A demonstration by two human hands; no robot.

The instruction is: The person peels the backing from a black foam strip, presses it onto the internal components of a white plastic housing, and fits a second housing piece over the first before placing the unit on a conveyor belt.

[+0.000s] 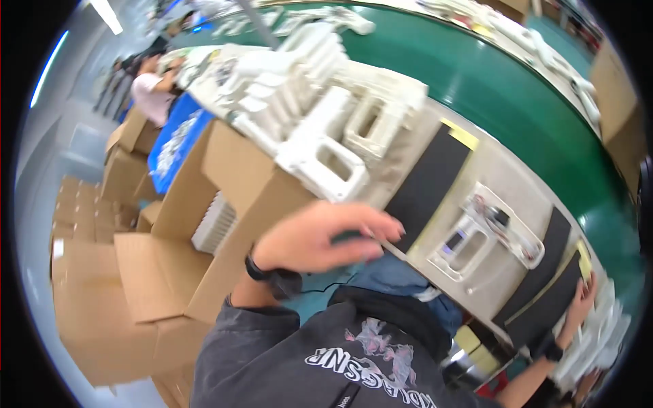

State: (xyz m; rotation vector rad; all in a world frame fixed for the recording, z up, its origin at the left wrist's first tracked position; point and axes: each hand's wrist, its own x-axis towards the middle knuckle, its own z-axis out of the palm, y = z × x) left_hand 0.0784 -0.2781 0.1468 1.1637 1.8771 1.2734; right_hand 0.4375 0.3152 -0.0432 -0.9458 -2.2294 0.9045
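Note:
My left hand [318, 238] is raised in front of my body, fingers and thumb apart, with nothing seen in it. It is beside the near edge of the worktable and the rim of an open carton. At the far right, my right hand [579, 304] grips the edge of a dark strip [549, 309] that has a yellow end. A second dark strip [537, 268] lies alongside. Between my hands is an open white plastic housing [457, 248] with a grip opening, wires and small parts inside. A wide dark strip [428, 180] with yellow edging lies left of it.
Stacked white housings [320, 146] crowd the table's left part. A large open carton [163, 272] stands left of me, with a blue bin [178, 143] behind it. Past the table runs a green conveyor belt [469, 88]. Another person [151, 92] is at the far left.

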